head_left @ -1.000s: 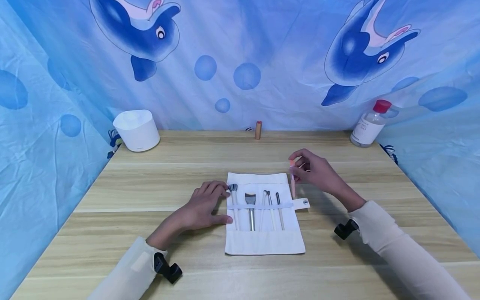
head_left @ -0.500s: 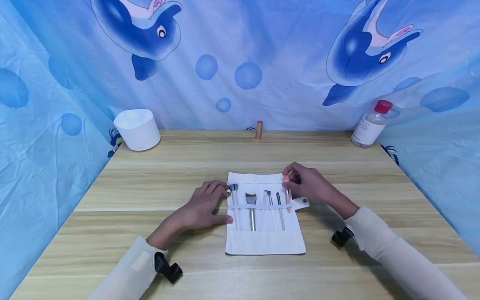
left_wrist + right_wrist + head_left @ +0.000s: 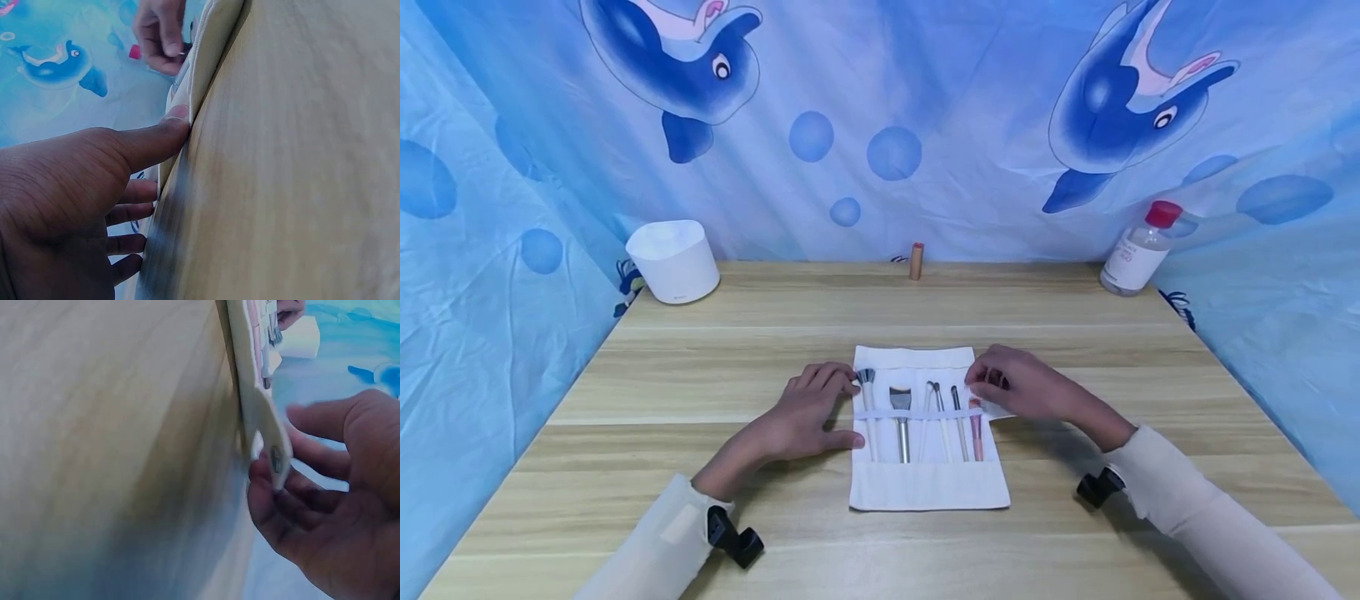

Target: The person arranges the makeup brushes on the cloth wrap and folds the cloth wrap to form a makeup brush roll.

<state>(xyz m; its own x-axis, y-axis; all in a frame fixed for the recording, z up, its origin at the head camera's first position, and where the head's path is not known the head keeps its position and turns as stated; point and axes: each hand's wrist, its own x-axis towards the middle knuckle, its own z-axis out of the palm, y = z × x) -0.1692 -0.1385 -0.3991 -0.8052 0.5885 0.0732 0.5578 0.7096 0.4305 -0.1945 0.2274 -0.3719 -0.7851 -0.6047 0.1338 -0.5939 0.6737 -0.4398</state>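
A white fabric brush roll (image 3: pixel 929 487) lies unrolled on the table, with several makeup brushes under its elastic band. Rightmost in the row is a pink-handled brush (image 3: pixel 976 435), its handle down in the pocket. My right hand (image 3: pixel 1018 382) hovers at the roll's upper right edge, fingers loosely bent and holding nothing. In the right wrist view the snap strap (image 3: pixel 273 440) stands out between that hand's fingers and thumb. Along the roll's left edge rests my left hand (image 3: pixel 808 410), fingers extended; its thumb (image 3: pixel 159 140) touches the edge in the left wrist view.
At the back left of the wooden table (image 3: pixel 760 533) stands a white container (image 3: pixel 673 262). A small brown tube (image 3: pixel 916 262) is upright at the back edge. A red-capped bottle (image 3: pixel 1135 250) stands at the back right, before a blue dolphin-print curtain (image 3: pixel 955 75).
The right hand has brought the pink-handled brush in from the right, slid it down under the band into the pocket, and let go. The left hand has stayed in place.
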